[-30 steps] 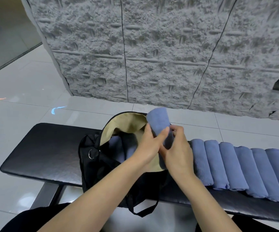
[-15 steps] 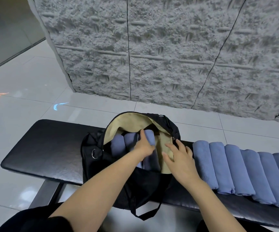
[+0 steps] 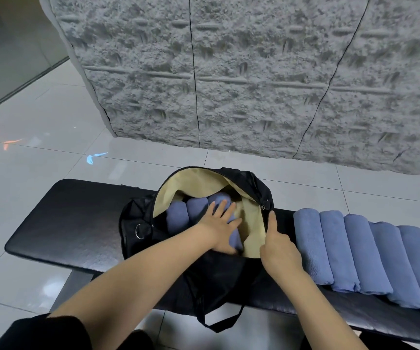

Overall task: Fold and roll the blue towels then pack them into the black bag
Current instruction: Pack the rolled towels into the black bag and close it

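Black bench point(image 3: 65, 218): my left hand point(image 3: 220, 223), fingers spread, presses towel point(image 3: 236, 239) in black bag point(image 3: 219, 274); right hand point(image 3: 279, 248) grips rim, nearest 6 waiting rolls point(image 3: 365, 253).

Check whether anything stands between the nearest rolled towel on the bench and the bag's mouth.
Only the person's hands. The right hand grips the rim of the black bag on the side facing the nearest rolled towel, and the left hand presses flat inside the mouth. Nothing else intervenes.
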Motion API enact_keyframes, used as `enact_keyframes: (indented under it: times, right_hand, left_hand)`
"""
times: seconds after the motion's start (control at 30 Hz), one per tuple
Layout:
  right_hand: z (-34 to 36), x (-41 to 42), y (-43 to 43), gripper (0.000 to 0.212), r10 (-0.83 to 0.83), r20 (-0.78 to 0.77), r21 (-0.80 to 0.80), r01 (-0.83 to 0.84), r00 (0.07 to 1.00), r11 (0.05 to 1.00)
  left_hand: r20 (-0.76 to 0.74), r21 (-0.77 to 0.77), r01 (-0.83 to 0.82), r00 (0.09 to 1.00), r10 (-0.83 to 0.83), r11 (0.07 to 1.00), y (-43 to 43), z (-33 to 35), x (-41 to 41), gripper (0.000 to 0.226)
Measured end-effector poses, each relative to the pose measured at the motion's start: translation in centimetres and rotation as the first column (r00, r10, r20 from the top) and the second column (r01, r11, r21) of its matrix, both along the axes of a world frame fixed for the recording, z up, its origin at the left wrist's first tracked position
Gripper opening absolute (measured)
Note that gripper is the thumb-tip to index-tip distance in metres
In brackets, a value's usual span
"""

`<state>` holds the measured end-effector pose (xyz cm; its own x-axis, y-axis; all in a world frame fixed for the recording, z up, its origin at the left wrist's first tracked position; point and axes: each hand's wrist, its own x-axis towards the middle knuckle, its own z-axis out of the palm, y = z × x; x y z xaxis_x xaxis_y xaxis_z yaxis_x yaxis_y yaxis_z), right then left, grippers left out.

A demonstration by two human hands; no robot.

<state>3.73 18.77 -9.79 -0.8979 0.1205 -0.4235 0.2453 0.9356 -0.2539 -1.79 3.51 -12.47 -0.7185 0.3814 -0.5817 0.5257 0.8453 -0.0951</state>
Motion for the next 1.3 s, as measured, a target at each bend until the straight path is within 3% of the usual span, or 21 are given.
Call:
enact_keyframes:
  times: [0.13, 0.33, 0.47, 0.63, 0.73, 0.83, 0.93, 1.03, 1.1, 1.17, 1.2, 1.3]
  right_hand:
    - [0.1, -0.5, 0.1, 0.091, 0.021, 0.004, 0.05, -0.021, 1.0, 0.999]
    - [-0.3, -2.2, 0.2, 0.085, -0.073, -0.099, -0.06, 0.067, 0.992, 0.996]
    - [-1.6, -4.9, -0.3, 0.086, -0.115, -0.014, 0.017, 0.115, 0.993, 0.993]
    - [-2.0, -5.2, 0.9, 0.09, -0.075, 0.005, 0.123, 0.074, 0.997, 0.99]
    - [-1.8, -5.5, 2.2, 0.092, -0.074, 0.005, 0.142, 0.073, 0.997, 0.987]
    - [-1.5, -5.8, 2.5, 0.087, -0.063, -0.023, 0.073, 0.065, 0.998, 0.995]
    - [-1.7, -5.4, 2.2, 0.082, 0.004, -0.132, -0.024, -0.007, 0.991, 1.0]
    - [-2.0, -5.3, 1.8, 0.06, 0.164, -0.391, 0.051, -0.157, 0.905, 0.986]
    - [-1.8, -5.5, 1.0, 0.032, 0.349, -0.586, 0.126, -0.343, 0.732, 0.931]
    - [-1.8, -6.3, 0.2, 0.024, 0.569, -0.528, 0.283, -0.502, 0.63, 0.817]
    - [-1.7, -6.8, -0.1, 0.032, 0.612, -0.45, 0.313, -0.527, 0.65, 0.79]
    - [-0.9, -8.8, -0.4, 0.051, 0.433, -0.298, 0.19, -0.392, 0.85, 0.9]
  left_hand:
    - [-0.058, -0.041, -0.067, 0.996, 0.065, 0.997, 1.2, -0.5, -0.4, 0.088]
    - [0.046, 0.03, -0.031, 0.999, 0.03, 0.999, 0.1, 0.5, -0.6, 0.087]
    - [0.08, 0.089, -0.085, 0.994, 0.078, 0.992, -0.7, 0.3, -0.6, 0.075]
    - [-0.002, -0.005, -0.09, 0.996, 0.09, 0.996, -1.1, 0.1, -1.3, 0.071]
    - [0.007, 0.02, -0.087, 0.996, 0.087, 0.996, -0.7, 0.6, -1.6, 0.072]
    - [0.011, 0.059, -0.076, 0.997, 0.075, 0.995, -0.6, 1.0, -1.4, 0.073]
    - [-0.151, 0.049, -0.041, 0.987, 0.048, 0.998, -0.5, 1.1, -0.3, 0.074]
    - [-0.259, 0.03, -0.025, 0.965, 0.032, 0.999, -0.5, 1.0, 0.4, 0.074]
    - [-0.26, 0.015, -0.041, 0.965, 0.043, 0.999, -0.7, 1.2, 0.4, 0.074]
    - [-0.259, -0.005, -0.056, 0.964, 0.053, 0.998, -0.9, 1.4, 0.2, 0.075]
    - [-0.265, -0.011, -0.061, 0.963, 0.055, 0.998, -0.9, 1.4, 0.2, 0.076]
    - [-0.277, -0.025, -0.092, 0.958, 0.081, 0.995, -1.3, 1.5, -0.2, 0.079]
